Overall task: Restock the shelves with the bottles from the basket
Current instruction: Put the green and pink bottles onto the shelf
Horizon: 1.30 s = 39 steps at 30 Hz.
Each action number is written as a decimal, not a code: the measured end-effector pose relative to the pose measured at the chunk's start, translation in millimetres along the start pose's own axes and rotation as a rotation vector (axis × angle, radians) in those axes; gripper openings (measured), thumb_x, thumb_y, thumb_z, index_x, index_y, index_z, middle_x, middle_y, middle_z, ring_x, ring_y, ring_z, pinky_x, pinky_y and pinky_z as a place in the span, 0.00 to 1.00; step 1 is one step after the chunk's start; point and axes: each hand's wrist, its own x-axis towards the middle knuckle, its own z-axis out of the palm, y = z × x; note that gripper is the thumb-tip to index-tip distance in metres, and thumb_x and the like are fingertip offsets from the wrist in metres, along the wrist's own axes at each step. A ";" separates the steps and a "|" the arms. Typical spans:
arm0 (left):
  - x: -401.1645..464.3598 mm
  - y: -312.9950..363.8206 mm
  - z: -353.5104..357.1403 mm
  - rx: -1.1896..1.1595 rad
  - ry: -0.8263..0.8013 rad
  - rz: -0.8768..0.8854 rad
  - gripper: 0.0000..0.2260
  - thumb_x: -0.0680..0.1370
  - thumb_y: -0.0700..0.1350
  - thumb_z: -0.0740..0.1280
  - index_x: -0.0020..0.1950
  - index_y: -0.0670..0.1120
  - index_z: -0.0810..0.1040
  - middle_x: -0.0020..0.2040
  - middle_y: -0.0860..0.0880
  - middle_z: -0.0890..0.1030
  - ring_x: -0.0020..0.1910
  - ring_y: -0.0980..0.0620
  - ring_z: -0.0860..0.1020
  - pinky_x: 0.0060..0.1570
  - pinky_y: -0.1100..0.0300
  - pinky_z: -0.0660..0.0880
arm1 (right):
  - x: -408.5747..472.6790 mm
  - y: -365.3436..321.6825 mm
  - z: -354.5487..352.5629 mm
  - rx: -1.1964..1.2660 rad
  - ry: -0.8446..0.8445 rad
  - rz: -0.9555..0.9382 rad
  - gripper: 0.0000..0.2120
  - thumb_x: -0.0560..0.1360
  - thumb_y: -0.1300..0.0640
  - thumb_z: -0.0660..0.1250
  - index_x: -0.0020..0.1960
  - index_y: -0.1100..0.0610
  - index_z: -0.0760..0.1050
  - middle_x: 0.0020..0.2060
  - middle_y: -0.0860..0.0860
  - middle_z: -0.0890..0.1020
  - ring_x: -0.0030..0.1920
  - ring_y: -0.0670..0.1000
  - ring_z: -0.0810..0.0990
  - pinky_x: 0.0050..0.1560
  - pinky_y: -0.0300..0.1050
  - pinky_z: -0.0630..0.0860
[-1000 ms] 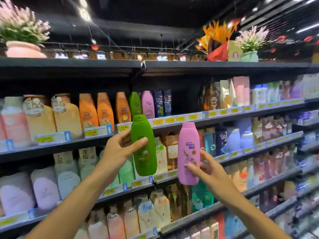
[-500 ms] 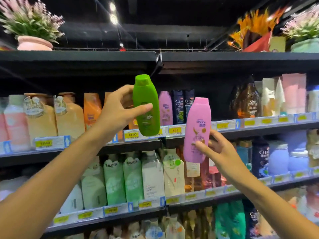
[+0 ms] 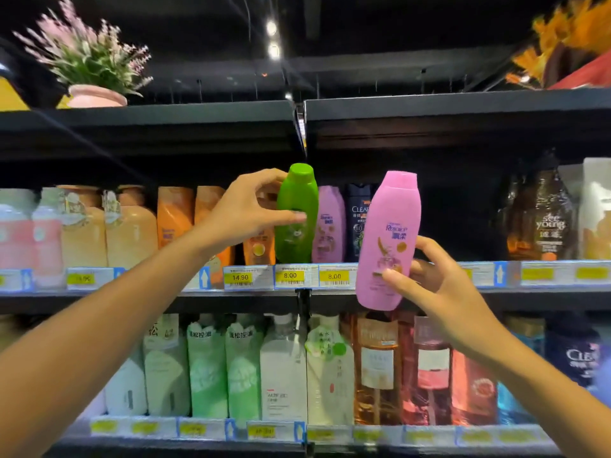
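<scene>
Bottles reach the shelf: the left grip, lifted higher, pinches the green bottle at its slot; the right grip clasps the pink bottle, ready next.

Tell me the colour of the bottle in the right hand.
Pink bottle, in the right hand, head view.
</scene>
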 end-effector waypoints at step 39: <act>21.8 -36.8 14.7 1.055 -0.210 -0.117 0.53 0.70 0.65 0.74 0.83 0.47 0.46 0.77 0.42 0.64 0.76 0.40 0.61 0.72 0.44 0.63 | 19.6 18.4 4.0 0.011 -0.107 0.008 0.24 0.71 0.59 0.71 0.66 0.51 0.71 0.55 0.46 0.86 0.58 0.46 0.84 0.53 0.37 0.81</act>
